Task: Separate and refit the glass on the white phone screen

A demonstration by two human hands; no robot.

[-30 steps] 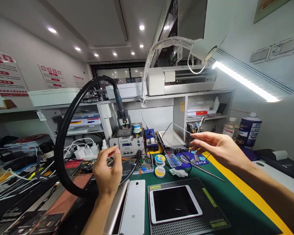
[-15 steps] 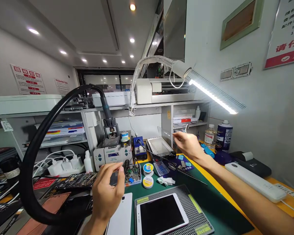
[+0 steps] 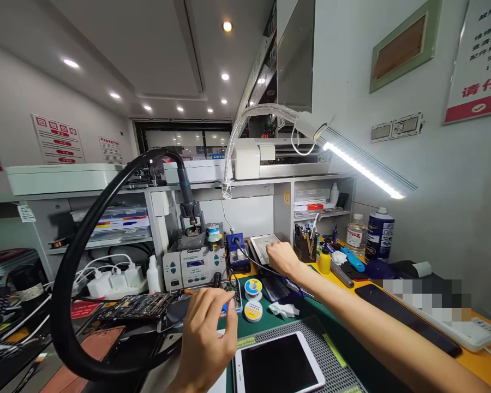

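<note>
A white tablet [image 3: 279, 363] with a dark screen lies face up on a grey perforated mat [image 3: 342, 367]. My left hand [image 3: 213, 333] hovers just left of the tablet, fingers loosely curled and thumb apart, with nothing visible in it. My right hand [image 3: 284, 258] reaches far forward, over the near edge of a shallow white-rimmed tray [image 3: 258, 246]. Its fingers are closed together, and what they hold, if anything, is hidden. Below the left hand a white panel [image 3: 220, 382] is partly covered.
A black flexible arm [image 3: 61, 305] loops on the left. Circuit boards [image 3: 137, 310], solder reels [image 3: 253, 288] and crumpled tissue [image 3: 284, 309] lie behind the tablet. A soldering station [image 3: 194, 268] stands at the back. Right are a yellow bottle [image 3: 324, 260], spray can [image 3: 379, 234] and phone [image 3: 405, 314].
My right hand has moved down and left to the tray; the thin clear sheet it held no longer shows. My left hand has shifted right and slightly lower. The view has turned slightly.
</note>
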